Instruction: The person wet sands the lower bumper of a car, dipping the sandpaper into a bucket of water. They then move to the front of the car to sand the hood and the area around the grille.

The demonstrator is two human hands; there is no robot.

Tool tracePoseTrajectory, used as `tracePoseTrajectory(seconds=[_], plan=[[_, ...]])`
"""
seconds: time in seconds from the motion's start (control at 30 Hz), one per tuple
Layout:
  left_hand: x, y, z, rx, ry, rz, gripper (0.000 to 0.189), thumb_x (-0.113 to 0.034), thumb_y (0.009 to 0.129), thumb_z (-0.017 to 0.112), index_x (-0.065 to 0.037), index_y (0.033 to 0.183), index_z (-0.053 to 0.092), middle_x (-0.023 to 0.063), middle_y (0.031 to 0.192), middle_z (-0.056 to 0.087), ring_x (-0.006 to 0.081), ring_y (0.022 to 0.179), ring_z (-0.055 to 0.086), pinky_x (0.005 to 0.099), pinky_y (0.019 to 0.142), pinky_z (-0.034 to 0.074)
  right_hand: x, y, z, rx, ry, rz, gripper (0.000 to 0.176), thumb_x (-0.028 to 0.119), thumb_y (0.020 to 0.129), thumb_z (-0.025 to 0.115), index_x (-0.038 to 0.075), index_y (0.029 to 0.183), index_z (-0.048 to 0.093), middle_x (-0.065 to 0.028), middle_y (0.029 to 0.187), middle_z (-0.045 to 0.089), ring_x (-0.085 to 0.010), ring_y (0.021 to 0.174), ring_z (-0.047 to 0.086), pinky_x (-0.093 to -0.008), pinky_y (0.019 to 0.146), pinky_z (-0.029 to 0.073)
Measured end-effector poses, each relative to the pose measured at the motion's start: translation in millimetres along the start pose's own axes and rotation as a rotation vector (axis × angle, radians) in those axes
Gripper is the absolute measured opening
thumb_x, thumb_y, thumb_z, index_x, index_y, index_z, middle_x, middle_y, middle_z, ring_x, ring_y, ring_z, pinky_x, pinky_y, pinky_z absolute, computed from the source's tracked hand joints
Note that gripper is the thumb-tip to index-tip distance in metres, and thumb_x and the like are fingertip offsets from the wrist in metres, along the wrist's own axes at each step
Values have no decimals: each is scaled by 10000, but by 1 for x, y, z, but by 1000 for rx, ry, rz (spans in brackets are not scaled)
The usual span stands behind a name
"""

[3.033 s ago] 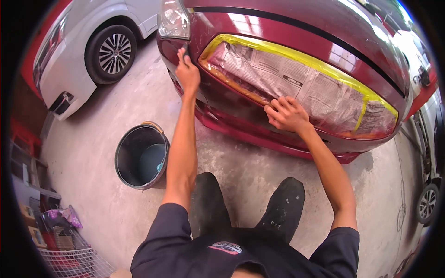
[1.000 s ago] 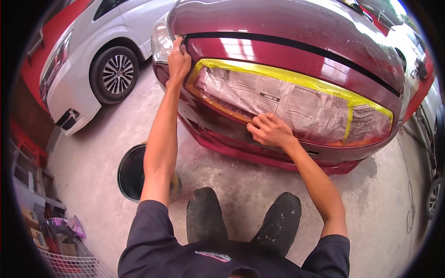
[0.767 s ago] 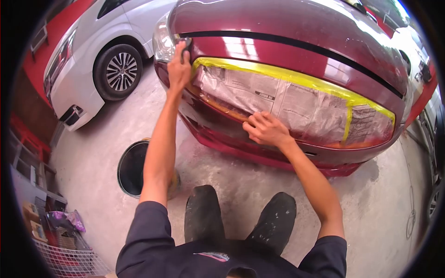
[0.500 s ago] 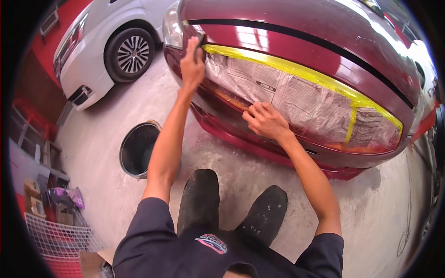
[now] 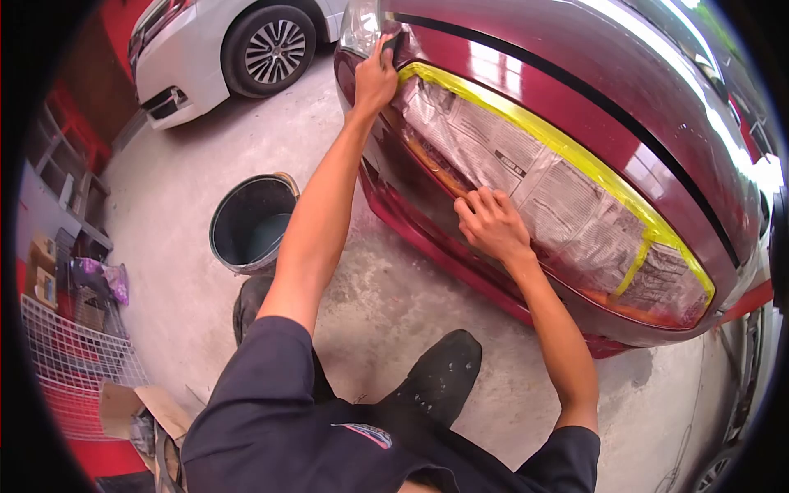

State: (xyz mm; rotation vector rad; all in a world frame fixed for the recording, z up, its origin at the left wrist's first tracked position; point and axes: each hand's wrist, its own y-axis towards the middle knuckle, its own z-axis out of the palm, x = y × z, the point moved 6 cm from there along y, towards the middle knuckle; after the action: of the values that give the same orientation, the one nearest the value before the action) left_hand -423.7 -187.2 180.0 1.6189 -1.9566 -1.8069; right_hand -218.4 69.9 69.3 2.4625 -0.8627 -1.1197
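A maroon car bumper [image 5: 460,255] curves across the right side. Newspaper [image 5: 551,185] edged with yellow tape [image 5: 526,119] covers its recessed middle. My left hand [image 5: 376,78] is at the bumper's upper left corner, near the headlight, its fingers closed on a small dark pad [image 5: 394,49] against the paint. Lower down, my right hand [image 5: 496,226] rests on the lower edge of the papered area with its fingers curled; nothing can be made out in it.
A black bucket [image 5: 251,222] stands on the concrete floor left of my left forearm. Behind it is a white car [image 5: 185,62]. At the lower left are a wire rack [image 5: 78,345] and a cardboard box [image 5: 119,411].
The view has shifted and turned. My left hand has turned and now shows the dark pad plainly at its fingers. My left leg has moved back towards the bucket.
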Motion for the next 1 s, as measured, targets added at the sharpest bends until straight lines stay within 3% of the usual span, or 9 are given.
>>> tracePoseTrajectory(seconds=[0.23, 0.33, 0.43, 0.5, 0.57, 0.63, 0.7, 0.83, 1.0], plan=[[14, -62, 1, -124, -249, 147, 424, -148, 1098, 509, -28, 1500, 572, 245, 1557, 535, 395, 1480, 467, 520, 1214, 421, 4, 8, -3, -5, -57, 57, 234, 329, 845, 765, 201, 1018, 670, 33, 939, 604, -138, 998, 613, -338, 958, 425], [25, -52, -7, -221, -268, 188, 413, -216, 1107, 504, -16, 1452, 612, 280, 1406, 644, 424, 1372, 580, 532, 1145, 480, 8, 13, -10, -33, -69, 62, 189, 313, 864, 761, 201, 1000, 691, 30, 906, 606, -149, 941, 608, -342, 922, 428], [77, -49, -37, 162, -142, -333, 426, -283, 1111, 488, 0, 1382, 657, 292, 1178, 736, 479, 1194, 679, 539, 1040, 534, 14, 22, -19, 24, 19, 175, 202, 302, 864, 765, 196, 1025, 703, 24, 908, 614, -165, 917, 602, -363, 900, 420], [126, -59, -55, 212, -197, -318, 442, -333, 1104, 503, 6, 1320, 687, 288, 910, 752, 427, 995, 769, 502, 926, 570, 33, 44, -29, -75, 113, 318, 272, 323, 842, 790, 172, 1052, 706, -1, 901, 610, -194, 915, 593, -387, 884, 408], [152, -85, -76, 568, -388, -351, 449, -326, 1108, 522, 19, 1353, 671, 228, 979, 781, 308, 970, 794, 403, 901, 602, 75, 85, -30, -123, 171, 394, 344, 335, 827, 805, 153, 1099, 698, -17, 894, 607, -210, 916, 590, -400, 870, 406], [154, -125, -96, 873, -954, -569, 491, -392, 1088, 607, 11, 1360, 678, 123, 1220, 753, 227, 1031, 763, 388, 944, 612, 121, 148, -8, -124, 543, 719, 499, 369, 843, 823, 112, 1242, 669, -67, 989, 621, -218, 986, 601, -406, 921, 455], [159, -144, -134, 1301, -1038, -584, 543, -375, 1083, 622, 40, 1432, 594, 166, 1329, 705, 292, 1074, 767, 401, 1029, 605, 172, 205, 31, -355, 1191, 1104, 647, 418, 931, 797, 80, 1441, 588, -89, 1171, 625, -197, 1072, 594, -389, 1009, 488], [234, -171, -196, 1468, -1254, -756, 606, -423, 1094, 594, 25, 1492, 504, 265, 1241, 728, 380, 970, 795, 466, 973, 625, 267, 282, 84, 193, 2230, 1090, 775, 446, 1038, 715, 117, 1661, 393, -77, 1342, 582, -126, 1124, 550, -326, 1024, 480], [299, -166, -231, 1538, -1237, -739, 480, -458, 1116, 547, -25, 1323, 547, 270, 1042, 756, 347, 828, 796, 420, 610, 661, 318, 317, 119, 489, 2294, 1085, 543, 324, 1089, 657, 109, 1566, 511, 8, 980, 651, -99, 821, 600, -287, 767, 503]])
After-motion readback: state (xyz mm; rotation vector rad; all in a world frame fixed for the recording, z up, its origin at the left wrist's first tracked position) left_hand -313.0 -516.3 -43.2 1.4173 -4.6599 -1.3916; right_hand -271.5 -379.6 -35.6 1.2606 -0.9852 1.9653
